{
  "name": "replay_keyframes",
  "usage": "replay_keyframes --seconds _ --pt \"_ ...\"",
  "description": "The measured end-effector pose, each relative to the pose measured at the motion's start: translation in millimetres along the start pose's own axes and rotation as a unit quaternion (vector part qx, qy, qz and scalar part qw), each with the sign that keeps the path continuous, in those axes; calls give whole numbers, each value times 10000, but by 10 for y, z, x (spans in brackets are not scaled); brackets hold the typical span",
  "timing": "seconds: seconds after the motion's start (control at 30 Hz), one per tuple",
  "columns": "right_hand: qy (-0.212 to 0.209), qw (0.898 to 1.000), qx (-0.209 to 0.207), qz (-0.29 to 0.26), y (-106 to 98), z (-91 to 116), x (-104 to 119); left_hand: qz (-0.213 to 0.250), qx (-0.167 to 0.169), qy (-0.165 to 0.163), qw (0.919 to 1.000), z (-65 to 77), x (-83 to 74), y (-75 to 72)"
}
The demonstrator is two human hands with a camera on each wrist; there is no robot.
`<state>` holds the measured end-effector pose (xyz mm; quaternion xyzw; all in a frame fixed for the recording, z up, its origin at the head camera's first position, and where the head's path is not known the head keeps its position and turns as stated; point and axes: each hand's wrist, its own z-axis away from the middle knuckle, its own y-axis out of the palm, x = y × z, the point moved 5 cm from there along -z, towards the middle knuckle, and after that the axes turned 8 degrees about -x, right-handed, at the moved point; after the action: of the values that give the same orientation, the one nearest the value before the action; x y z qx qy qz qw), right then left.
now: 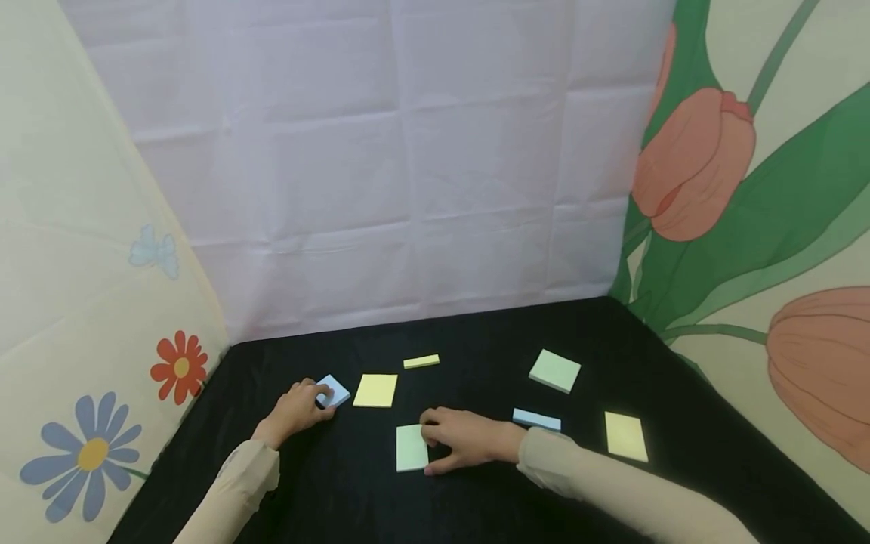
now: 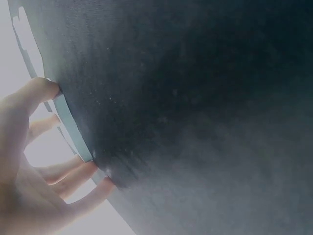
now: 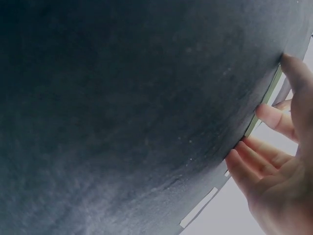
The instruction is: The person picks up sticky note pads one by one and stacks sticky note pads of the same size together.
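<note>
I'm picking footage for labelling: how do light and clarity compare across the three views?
Head: fairly even light, blue sticky-note pad at the left hand clearly outlined; left wrist: haze over the black tablecloth, glare behind that hand; right wrist: similar haze, glare behind the right hand.

The light blue pad, a small squarish block, lies flat just left of the square yellow pad, turned at an angle to it, its left part covered by the left hand gripping it. The pale green pad, square and thin, lies flat nearer the person than the yellow pad and slightly right of it, its right edge held between the thumb and fingers of the right hand.
</note>
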<state>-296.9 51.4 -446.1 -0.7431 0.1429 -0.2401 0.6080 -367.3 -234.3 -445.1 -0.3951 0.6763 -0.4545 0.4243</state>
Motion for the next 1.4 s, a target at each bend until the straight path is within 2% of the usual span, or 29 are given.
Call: replay_keyframes --seconds 0.3,0.53,0.9,1.13,1.4 --pt "24 10000 -9 -11 12 -12 4 -112 53 -171 9998 -24 31 30" --pt "-10 9998 29 199 -20 -35 5 -129 -44 -100 9999 -64 14 -6" --pt "15 9998 76 204 -24 -73 -3 -134 31 -210 9997 -113 28 -24" --pt "-106 9994 153 283 -36 -102 31 -208 -34 -126 9997 -100 51 20" --pt "-17 9990 290 330 -34 -121 43 -376 -41 78 9993 -100 6 19"
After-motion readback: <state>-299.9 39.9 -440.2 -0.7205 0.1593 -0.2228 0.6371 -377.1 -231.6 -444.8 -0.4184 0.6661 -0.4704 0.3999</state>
